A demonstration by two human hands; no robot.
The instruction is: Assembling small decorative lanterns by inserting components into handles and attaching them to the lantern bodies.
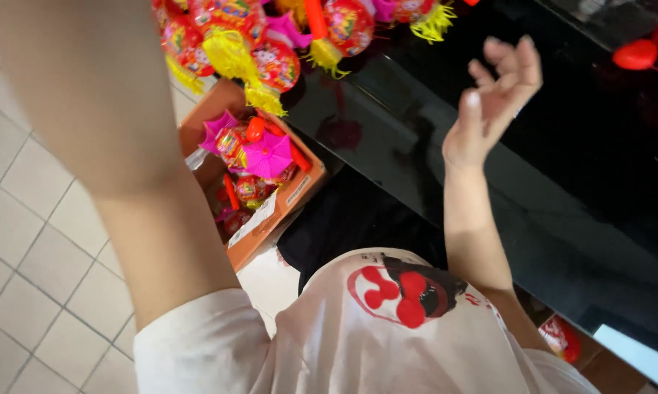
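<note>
1 head-worn camera looks steeply down, close over the person's torso.

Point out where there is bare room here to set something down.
The black counter lies bare around the open, empty right hand, between the hanging lanterns along its far edge and the red things at the right. The tiled floor left of the cardboard box is bare too. The box is packed with lanterns.
</note>
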